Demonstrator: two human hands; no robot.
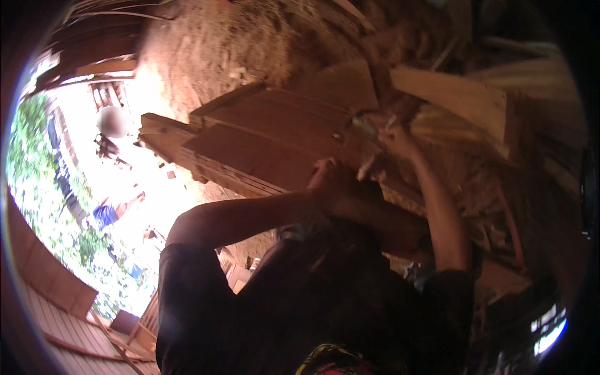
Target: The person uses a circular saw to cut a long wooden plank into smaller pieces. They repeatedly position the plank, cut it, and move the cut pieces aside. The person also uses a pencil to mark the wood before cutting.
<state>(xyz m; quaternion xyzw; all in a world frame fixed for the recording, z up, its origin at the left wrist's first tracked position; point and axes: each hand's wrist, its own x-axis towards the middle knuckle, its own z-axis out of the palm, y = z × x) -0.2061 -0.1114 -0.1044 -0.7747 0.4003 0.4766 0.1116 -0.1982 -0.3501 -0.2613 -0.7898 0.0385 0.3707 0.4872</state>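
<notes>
A stack of brown wooden boards lies across the middle, in front of my body. My left hand rests at the boards' near right edge, its fingers curled; shadow hides whether anything is in them. Further right, my right hand is raised at the boards' right end, fingers closed around a thin, pale-tipped thing too small and dim to name. Just left of that hand is a small greyish-green piece, its kind unclear.
A mound of sawdust rises behind the boards. A pale curved wood offcut lies at the far right, among more scrap. At left, the bright outdoors shows greenery and what looks like a person. A plank wall stands lower left.
</notes>
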